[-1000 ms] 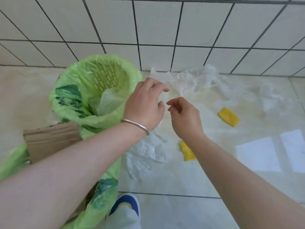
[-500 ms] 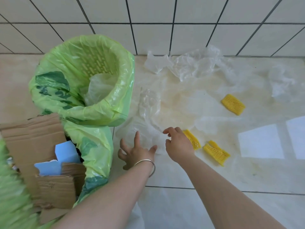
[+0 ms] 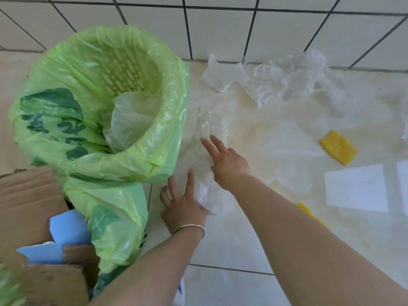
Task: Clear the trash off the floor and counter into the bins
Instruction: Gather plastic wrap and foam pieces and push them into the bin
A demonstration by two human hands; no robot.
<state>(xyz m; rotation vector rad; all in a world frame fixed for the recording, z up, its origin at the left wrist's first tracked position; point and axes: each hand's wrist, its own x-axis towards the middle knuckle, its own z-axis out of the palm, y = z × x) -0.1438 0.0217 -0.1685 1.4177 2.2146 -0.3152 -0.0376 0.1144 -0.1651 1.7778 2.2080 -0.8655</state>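
A bin lined with a green bag [image 3: 167, 120] stands at the left, with clear plastic inside it. On the floor right beside it lies a crumpled clear plastic sheet [image 3: 205, 180]. My left hand [image 3: 183, 199], with a bangle on the wrist, rests on the sheet's lower edge, fingers spread. My right hand [image 3: 225, 162] lies on top of the sheet with two fingers stretched forward. Neither hand has closed around the plastic. More clear plastic [image 3: 282, 80] lies by the wall.
A yellow ridged piece [image 3: 339, 147] lies on the floor at the right, another yellow piece [image 3: 309, 214] shows beside my right forearm. Cardboard [image 3: 26, 208] and blue foam [image 3: 66, 228] fill a container at the lower left. The tiled wall runs along the top.
Both hands came down from the bin's rim to the floor. They have moved forward onto the clear plastic sheet beside the bin, fingers spreading over it.
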